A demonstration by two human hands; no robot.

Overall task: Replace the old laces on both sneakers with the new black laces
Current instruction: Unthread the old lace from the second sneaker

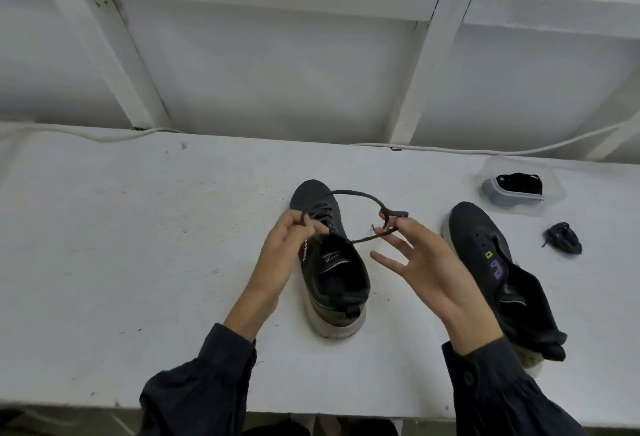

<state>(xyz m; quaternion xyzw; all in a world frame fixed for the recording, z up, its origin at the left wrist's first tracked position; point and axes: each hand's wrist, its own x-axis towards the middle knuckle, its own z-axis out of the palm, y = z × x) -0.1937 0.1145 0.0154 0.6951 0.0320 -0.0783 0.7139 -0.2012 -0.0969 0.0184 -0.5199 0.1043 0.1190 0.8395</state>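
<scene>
**Lacing the centre sneaker, both hands on the lace**

Head view. Landmark: the centre sneaker (332, 262), dark upper, pale sole, standing upright on the white worktop (121, 227), toe pointing away from the person, heel nearest.

- Lace (349, 194): dark, threaded through the eyelets near the toe of the centre sneaker. One free run arcs up and over the forefoot, then doubles back towards the tongue opening.
- Left hand (289, 255): above the left side of the centre sneaker, fingertips pressed together, pinching the lace just over the eyelet rows. Dark sleeve (204, 380) reaches the wrist.
- Right hand (426, 262): just right of the centre sneaker, raised off the worktop. Thumb and forefinger pinch the lace near its tip end; the other fingers are spread loose and point towards the sneaker.
- Second sneaker (502, 272): right of the centre sneaker, partly behind the right forearm, toe away, tilted onto its side. Eyelets look bare; small green and purple marks on the upper.
- Bundled dark lace (562, 238): on the worktop beyond the second sneaker, further right, lying loose in a small heap.
- Clear plastic tub (523, 186): behind and right of the centre sneaker, near the worktop's back edge, with something black inside; cannot tell exactly what.
- White cable (104, 137): runs along the back edge of the worktop, behind the centre sneaker.
</scene>
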